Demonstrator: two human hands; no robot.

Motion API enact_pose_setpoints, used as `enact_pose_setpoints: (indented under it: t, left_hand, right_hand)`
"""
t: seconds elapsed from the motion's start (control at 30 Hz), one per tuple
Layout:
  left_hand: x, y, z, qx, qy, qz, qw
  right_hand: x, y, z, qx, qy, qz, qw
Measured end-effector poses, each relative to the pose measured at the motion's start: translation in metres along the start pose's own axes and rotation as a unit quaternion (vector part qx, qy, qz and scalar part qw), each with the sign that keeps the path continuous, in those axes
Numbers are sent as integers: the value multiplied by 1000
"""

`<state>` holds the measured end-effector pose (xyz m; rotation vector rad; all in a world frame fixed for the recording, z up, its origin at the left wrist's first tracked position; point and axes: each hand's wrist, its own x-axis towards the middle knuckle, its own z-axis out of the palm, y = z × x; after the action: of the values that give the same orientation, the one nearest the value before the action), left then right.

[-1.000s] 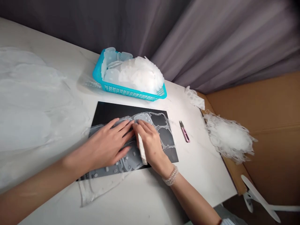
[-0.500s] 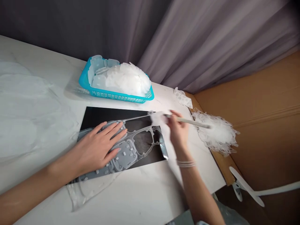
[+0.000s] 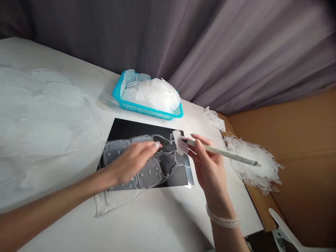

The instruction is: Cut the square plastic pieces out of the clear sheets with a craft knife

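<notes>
A dark grey-purple pleated fabric curtain [image 3: 126, 42] hangs behind the white, faintly veined tabletop [image 3: 147, 224]. At right stands a broad brown cardboard panel [image 3: 294, 122]; below it, a slim, smooth white bar [image 3: 285, 227] slants out of view.

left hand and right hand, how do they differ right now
The left hand has its fingers stretched out over the moulded sheet; the right hand is curled around a slim stick, with a translucent piece at its fingertips. The left hand's wrist is bare; the right hand's wears a bracelet. Neither hand is gloved.
</notes>
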<state>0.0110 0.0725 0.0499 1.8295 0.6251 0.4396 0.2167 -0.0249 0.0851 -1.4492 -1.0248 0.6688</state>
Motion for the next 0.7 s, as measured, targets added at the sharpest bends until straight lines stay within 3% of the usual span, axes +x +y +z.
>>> enact_pose_setpoints:
  t: [0.03, 0.1, 0.17, 0.2, 0.3, 0.37, 0.57, 0.7]
  left_hand:
    - [6, 5, 1, -128, -30, -53, 990]
    - [15, 10, 2, -310, -74, -141, 937]
    - [21, 9, 3, -368, -62, -185, 909]
    - [21, 7, 3, -360, -45, -190, 912]
    - [18, 1, 5, -277, -17, -156, 948]
    - [15, -2, 6, -210, -19, -127, 969]
    - [12, 2, 7, -24, -4, -95, 995]
    - [12, 9, 6, 11, -3, -100, 995]
  right_hand:
    - [-9, -10, 10, -36, -64, -19, 997]
    - [-25, -26, 19, -101, -205, -41, 973]
    - [-31, -32, 17, -134, -275, -43, 951]
    - [-31, -32, 14, -142, -263, -42, 953]
    - [-15, -21, 5, -177, -123, -30, 976]
    - [1, -10, 6, -192, -82, -1, 978]
    - [29, 11, 35, -67, -222, 88, 969]
    - [28, 12, 44, -8, -243, 92, 966]
